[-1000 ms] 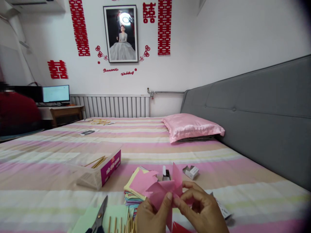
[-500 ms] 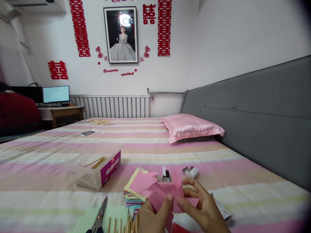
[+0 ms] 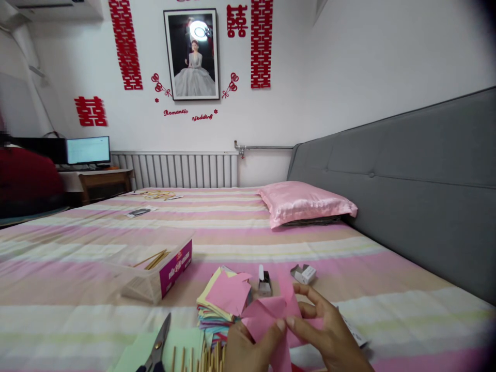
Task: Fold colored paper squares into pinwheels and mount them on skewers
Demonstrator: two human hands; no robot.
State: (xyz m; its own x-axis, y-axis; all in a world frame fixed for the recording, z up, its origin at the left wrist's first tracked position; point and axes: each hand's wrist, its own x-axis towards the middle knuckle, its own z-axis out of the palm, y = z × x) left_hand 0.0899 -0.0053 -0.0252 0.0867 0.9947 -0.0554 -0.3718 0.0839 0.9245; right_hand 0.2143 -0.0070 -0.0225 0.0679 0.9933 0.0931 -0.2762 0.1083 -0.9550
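A folded pink paper pinwheel [image 3: 271, 320] is sitting low over the striped bed [image 3: 96, 305], pinched between both hands. The left hand [image 3: 244, 351] and right hand [image 3: 329, 336] are squeezing it. A stack of coloured paper squares [image 3: 222, 299] is lying just beside.

Bedroom, white walls, daylight.
Striped pink bed [image 3: 232, 227], grey headboard [image 3: 418, 181] right, pink pillow [image 3: 306, 202]. Far wall: framed portrait [image 3: 191, 54], red paper cuttings [image 3: 126, 44], radiator [image 3: 178, 169]; desk with monitor [image 3: 88, 150] far left.
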